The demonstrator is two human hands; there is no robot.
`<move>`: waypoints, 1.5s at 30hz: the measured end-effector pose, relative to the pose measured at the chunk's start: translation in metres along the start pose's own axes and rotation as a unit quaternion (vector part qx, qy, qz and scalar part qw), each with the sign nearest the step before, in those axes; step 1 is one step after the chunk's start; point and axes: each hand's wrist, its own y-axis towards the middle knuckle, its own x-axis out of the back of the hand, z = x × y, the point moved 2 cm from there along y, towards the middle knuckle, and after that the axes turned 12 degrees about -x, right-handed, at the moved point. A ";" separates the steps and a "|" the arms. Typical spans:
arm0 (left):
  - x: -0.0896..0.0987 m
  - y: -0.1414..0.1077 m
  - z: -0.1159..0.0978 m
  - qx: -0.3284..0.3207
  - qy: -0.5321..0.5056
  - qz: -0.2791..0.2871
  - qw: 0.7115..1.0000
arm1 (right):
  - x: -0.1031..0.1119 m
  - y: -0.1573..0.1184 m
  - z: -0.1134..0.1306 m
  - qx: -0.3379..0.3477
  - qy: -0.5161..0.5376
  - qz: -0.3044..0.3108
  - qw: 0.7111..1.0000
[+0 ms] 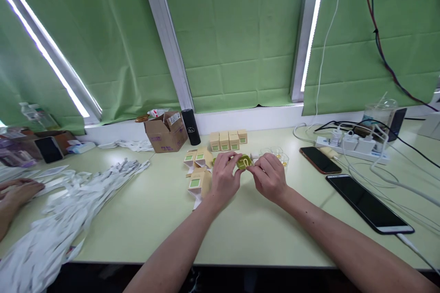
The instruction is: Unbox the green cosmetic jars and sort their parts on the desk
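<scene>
Between my two hands, just above the table, is a small olive-green container [243, 162] with a pale looped strand inside. My left hand [225, 175] is closed around its left side. My right hand [270, 175] is pinched at its right edge; whatever sits between those fingertips is too small to make out. Several small kraft boxes with open white flaps [199, 182] lie by my left wrist. Behind my hands stand several closed kraft boxes [224, 141] in a row. Clear round containers [279, 154] with yellowish bits are partly hidden behind my right hand.
On the right lie a phone [367, 202], another phone [320, 160] and a power strip [352, 147] with tangled cables. A cardboard box [166, 132] and black cylinder [191, 127] stand at the back. Left are white strips [75, 206] and another person's hand [20, 192].
</scene>
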 end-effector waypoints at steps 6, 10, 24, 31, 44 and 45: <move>0.008 0.002 0.010 0.065 0.003 -0.032 0.997 | 0.005 0.003 -0.005 -0.038 0.030 -0.026 0.998; 0.012 0.005 0.009 0.110 -0.012 -0.030 0.993 | 0.005 0.004 -0.011 -0.077 0.050 -0.019 0.996; -0.004 0.004 0.034 0.533 -0.559 -0.170 0.613 | -0.030 -0.019 -0.028 -0.318 0.117 0.147 0.929; 0.000 0.004 0.035 0.534 -0.567 -0.191 0.598 | -0.050 -0.019 -0.034 -0.308 0.027 0.307 0.900; 0.021 0.009 0.042 0.303 -0.085 -0.032 0.949 | -0.084 -0.020 -0.015 -0.206 -0.138 0.396 0.884; 0.023 0.009 0.042 0.272 -0.044 -0.001 0.961 | -0.085 -0.020 -0.014 -0.205 -0.140 0.396 0.884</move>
